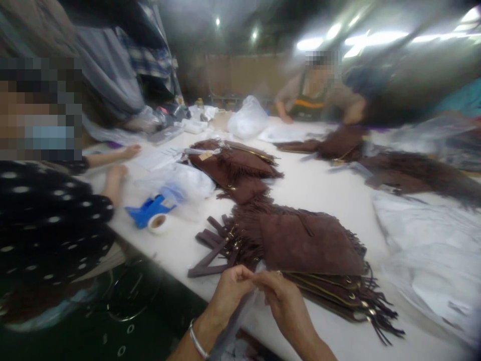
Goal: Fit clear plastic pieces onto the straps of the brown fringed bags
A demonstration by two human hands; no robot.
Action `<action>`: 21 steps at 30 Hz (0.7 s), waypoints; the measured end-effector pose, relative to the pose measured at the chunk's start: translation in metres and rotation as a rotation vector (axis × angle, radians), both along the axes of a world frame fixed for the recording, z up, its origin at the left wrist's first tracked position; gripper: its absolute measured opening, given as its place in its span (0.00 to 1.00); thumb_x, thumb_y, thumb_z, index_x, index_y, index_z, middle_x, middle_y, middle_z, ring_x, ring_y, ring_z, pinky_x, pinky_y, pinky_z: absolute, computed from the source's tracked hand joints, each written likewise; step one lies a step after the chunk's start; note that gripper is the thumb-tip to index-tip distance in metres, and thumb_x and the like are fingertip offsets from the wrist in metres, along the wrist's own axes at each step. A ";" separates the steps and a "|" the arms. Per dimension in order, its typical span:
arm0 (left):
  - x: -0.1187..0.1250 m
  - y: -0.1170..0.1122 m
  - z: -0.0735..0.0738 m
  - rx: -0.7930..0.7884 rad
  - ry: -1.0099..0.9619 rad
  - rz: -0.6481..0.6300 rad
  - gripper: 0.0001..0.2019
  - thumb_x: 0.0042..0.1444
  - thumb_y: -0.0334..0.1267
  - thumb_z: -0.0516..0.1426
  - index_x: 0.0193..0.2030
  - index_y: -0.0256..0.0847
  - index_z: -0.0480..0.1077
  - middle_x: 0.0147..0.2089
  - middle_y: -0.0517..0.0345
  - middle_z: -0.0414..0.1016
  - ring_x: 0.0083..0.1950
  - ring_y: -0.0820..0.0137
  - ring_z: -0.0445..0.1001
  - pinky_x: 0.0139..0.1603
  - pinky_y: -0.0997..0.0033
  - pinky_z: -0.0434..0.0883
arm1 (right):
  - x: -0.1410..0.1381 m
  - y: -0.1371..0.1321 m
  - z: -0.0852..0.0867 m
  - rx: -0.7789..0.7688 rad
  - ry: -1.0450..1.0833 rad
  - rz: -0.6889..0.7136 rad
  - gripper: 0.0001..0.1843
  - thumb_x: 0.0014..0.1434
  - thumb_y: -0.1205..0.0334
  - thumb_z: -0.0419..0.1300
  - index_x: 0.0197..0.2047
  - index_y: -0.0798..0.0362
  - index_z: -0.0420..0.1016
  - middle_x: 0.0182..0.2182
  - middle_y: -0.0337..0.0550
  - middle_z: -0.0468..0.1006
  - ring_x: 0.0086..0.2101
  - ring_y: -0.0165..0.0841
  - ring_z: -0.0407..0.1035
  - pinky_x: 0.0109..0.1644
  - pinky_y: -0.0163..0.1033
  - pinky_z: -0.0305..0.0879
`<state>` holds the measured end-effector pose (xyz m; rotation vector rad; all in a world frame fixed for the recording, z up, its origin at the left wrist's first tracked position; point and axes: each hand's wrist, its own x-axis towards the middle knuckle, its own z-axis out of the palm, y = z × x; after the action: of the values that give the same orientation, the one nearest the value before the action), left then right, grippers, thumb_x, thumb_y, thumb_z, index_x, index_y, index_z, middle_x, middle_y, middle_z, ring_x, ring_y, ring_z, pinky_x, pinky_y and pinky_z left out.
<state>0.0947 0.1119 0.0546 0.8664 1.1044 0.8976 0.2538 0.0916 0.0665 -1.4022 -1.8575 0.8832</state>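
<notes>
My left hand (230, 296) and my right hand (281, 300) meet at the near edge of the white table (319, 185), fingers pinched together on a thin clear plastic bag (235, 323) that hangs down between them. Just beyond my fingers lies a stack of brown fringed suede bags (311, 245) with gold zippers, and loose brown straps (214, 250) fan out to its left. The left wrist wears a silver bangle.
A second pile of brown fringed bags (235, 168) lies mid-table, and more lie far right (409, 173). A blue tape dispenser (148, 211) sits at the left. Clear plastic bags (432, 250) cover the right side. One person sits close on the left, another across the table.
</notes>
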 end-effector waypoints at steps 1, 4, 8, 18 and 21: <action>0.000 0.000 0.001 -0.002 0.004 -0.003 0.04 0.47 0.32 0.63 0.30 0.35 0.74 0.30 0.56 0.77 0.32 0.71 0.70 0.36 0.74 0.63 | -0.001 0.000 0.000 0.018 -0.039 0.007 0.17 0.60 0.71 0.49 0.42 0.48 0.78 0.25 0.38 0.73 0.26 0.31 0.66 0.32 0.34 0.60; -0.001 0.000 0.004 -0.028 -0.017 -0.008 0.04 0.44 0.28 0.62 0.30 0.35 0.74 0.28 0.58 0.76 0.31 0.71 0.70 0.35 0.74 0.63 | -0.003 -0.001 0.003 0.057 -0.164 0.007 0.23 0.55 0.76 0.48 0.45 0.48 0.78 0.28 0.40 0.75 0.29 0.31 0.68 0.34 0.33 0.62; -0.002 -0.003 0.006 -0.052 -0.096 -0.019 0.07 0.42 0.27 0.62 0.31 0.35 0.74 0.31 0.57 0.78 0.34 0.69 0.72 0.38 0.73 0.64 | -0.004 -0.002 0.012 0.062 -0.305 0.031 0.26 0.54 0.78 0.49 0.48 0.45 0.76 0.33 0.41 0.78 0.32 0.32 0.72 0.36 0.32 0.64; -0.001 -0.011 -0.006 -0.053 -0.086 -0.016 0.07 0.45 0.30 0.64 0.33 0.34 0.74 0.31 0.55 0.78 0.32 0.71 0.72 0.35 0.74 0.64 | -0.005 0.004 0.009 -0.033 -0.412 -0.025 0.24 0.58 0.74 0.50 0.58 0.50 0.59 0.27 0.39 0.80 0.28 0.37 0.76 0.28 0.33 0.57; 0.001 -0.013 -0.008 -0.058 -0.119 0.000 0.09 0.45 0.33 0.66 0.33 0.34 0.73 0.32 0.53 0.79 0.33 0.70 0.73 0.36 0.73 0.65 | -0.004 0.002 0.009 -0.046 -0.386 -0.056 0.24 0.59 0.72 0.51 0.58 0.49 0.57 0.28 0.39 0.80 0.29 0.37 0.76 0.29 0.33 0.58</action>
<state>0.0958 0.0986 0.0462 0.7555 1.0222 0.9012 0.2499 0.0932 0.0753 -1.7412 -2.0741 0.6644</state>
